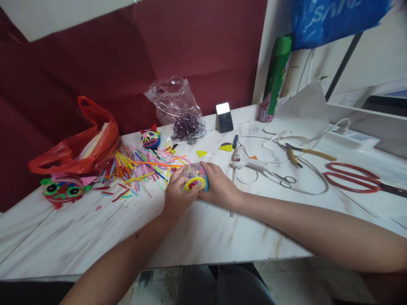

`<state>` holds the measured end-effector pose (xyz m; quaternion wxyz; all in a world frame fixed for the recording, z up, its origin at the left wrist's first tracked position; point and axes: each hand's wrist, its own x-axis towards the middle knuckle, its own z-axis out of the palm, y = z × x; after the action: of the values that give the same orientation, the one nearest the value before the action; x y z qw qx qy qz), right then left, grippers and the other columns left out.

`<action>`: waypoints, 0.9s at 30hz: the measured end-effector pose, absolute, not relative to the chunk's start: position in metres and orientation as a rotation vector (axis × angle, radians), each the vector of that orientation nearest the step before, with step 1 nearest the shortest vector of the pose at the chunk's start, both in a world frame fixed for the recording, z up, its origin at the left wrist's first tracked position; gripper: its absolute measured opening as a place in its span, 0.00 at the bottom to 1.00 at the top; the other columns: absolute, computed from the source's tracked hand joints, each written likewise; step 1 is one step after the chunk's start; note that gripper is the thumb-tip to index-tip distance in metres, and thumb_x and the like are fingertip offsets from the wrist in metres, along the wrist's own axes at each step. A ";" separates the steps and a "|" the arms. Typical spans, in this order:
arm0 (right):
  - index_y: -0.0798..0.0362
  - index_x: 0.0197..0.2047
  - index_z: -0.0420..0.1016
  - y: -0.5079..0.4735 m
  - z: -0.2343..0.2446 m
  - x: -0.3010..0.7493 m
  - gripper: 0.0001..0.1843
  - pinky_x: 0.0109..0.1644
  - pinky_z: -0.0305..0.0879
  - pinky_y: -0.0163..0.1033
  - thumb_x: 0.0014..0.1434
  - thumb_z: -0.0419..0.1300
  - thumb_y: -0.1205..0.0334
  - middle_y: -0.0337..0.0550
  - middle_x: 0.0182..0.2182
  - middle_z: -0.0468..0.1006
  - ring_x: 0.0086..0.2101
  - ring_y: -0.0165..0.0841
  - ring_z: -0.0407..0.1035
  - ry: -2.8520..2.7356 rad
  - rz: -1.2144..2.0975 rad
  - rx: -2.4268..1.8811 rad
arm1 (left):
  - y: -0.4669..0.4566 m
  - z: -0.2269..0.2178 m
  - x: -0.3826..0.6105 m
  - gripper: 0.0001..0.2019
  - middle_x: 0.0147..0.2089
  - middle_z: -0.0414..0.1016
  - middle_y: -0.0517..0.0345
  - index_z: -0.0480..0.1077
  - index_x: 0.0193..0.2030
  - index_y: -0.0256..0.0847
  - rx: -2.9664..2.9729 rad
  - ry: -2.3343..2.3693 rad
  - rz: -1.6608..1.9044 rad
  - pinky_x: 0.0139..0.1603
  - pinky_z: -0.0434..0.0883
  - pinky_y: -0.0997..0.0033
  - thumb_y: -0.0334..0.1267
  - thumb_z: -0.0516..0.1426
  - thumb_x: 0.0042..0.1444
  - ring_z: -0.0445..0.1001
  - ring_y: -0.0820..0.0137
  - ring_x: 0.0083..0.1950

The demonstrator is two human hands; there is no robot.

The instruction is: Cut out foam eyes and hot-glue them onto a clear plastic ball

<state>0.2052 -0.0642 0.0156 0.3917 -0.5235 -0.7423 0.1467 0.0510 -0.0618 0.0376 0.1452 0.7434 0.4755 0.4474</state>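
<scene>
My left hand and my right hand are both closed around a small round decorated ball above the table. The ball has multicoloured strips over it, a blue side, and a yellow ring with a red middle facing me. My left fingers press near that ring, while the right palm wraps the blue side; part of the ball is hidden. Just left of it lies a loose pile of coloured fuzzy strips. A white glue gun rests to the right of my right hand.
Two decorated animal-face balls stand left: a red one and a blue one. A red plastic bag, clear bag, dark box and green spray can line the back. Pliers, red-handled scissors and cables lie right.
</scene>
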 end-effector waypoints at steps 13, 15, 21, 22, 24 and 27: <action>0.57 0.65 0.53 -0.063 0.013 0.207 0.51 0.60 0.60 0.59 0.43 0.70 0.51 0.60 0.58 0.62 0.58 0.52 0.58 -1.895 0.386 -1.291 | -0.057 0.032 0.049 0.06 0.55 0.72 0.45 0.63 0.26 0.42 2.106 1.329 1.361 0.56 0.69 0.57 0.37 0.59 0.45 0.72 0.59 0.56; 0.55 0.66 0.53 -0.063 0.013 0.208 0.51 0.60 0.59 0.59 0.42 0.70 0.51 0.60 0.58 0.63 0.58 0.52 0.58 -1.896 0.383 -1.284 | -0.056 0.032 0.048 0.07 0.55 0.72 0.45 0.63 0.26 0.42 2.097 1.328 1.353 0.56 0.69 0.56 0.37 0.59 0.45 0.72 0.59 0.56; 0.54 0.65 0.53 -0.061 0.011 0.207 0.51 0.60 0.59 0.60 0.43 0.70 0.51 0.59 0.56 0.64 0.58 0.52 0.59 -1.884 0.347 -1.254 | -0.057 0.033 0.049 0.08 0.54 0.73 0.48 0.62 0.25 0.43 2.125 1.349 1.347 0.56 0.69 0.60 0.38 0.60 0.45 0.72 0.61 0.56; 0.54 0.65 0.53 -0.061 0.011 0.207 0.51 0.60 0.58 0.61 0.43 0.70 0.51 0.60 0.56 0.64 0.58 0.52 0.59 -1.883 0.345 -1.249 | -0.057 0.033 0.049 0.08 0.54 0.73 0.48 0.62 0.25 0.43 2.127 1.349 1.350 0.56 0.69 0.60 0.38 0.60 0.45 0.72 0.61 0.55; 0.56 0.66 0.53 -0.061 0.011 0.207 0.51 0.60 0.58 0.61 0.43 0.70 0.50 0.61 0.57 0.64 0.59 0.53 0.58 -1.888 0.356 -1.250 | -0.056 0.032 0.048 0.08 0.54 0.72 0.48 0.63 0.25 0.43 2.130 1.348 1.349 0.56 0.69 0.59 0.37 0.60 0.45 0.72 0.61 0.55; 0.57 0.67 0.49 -0.064 0.012 0.208 0.53 0.61 0.58 0.59 0.44 0.69 0.51 0.63 0.61 0.60 0.61 0.53 0.55 -1.897 0.389 -1.238 | -0.053 0.032 0.047 0.08 0.53 0.73 0.47 0.63 0.25 0.42 2.140 1.349 1.361 0.56 0.69 0.59 0.37 0.60 0.45 0.72 0.60 0.55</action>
<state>0.2083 -0.0644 0.0118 0.4093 -0.4916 -0.7530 0.1544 0.0471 -0.0529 0.0317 0.1342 0.7383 0.4653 0.4695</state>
